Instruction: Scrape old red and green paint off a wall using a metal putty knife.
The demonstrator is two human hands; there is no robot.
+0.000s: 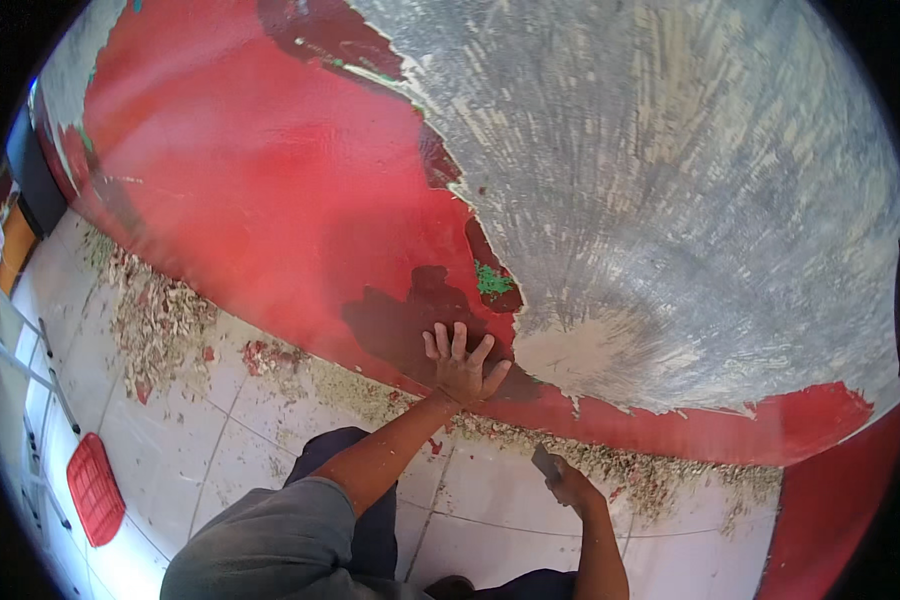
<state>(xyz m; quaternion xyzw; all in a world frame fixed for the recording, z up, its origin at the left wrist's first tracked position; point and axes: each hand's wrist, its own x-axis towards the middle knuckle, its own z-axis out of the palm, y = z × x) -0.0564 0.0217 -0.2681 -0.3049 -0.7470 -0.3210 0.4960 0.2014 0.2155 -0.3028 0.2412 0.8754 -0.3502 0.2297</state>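
My left hand (461, 370) lies flat with fingers spread on the red coating of a large curved surface (260, 190), just left of a ragged edge. Beyond that edge the coating is gone, and a grey, streaked bare area (660, 190) spreads to the right. Lower down, apart from the surface, my right hand (575, 488) is closed around a scraper (546, 463) with a flat dark blade. Close to my left fingers, a dark brown patch holds a green spot (491, 281).
Peeled flakes (155, 315) lie heaped on the pale tiled floor (510, 490) along the surface's lower edge. At the left stand a red plastic basket or seat (96, 490) and a metal ladder-like frame (30, 370). A red panel (835, 500) rises at the lower right.
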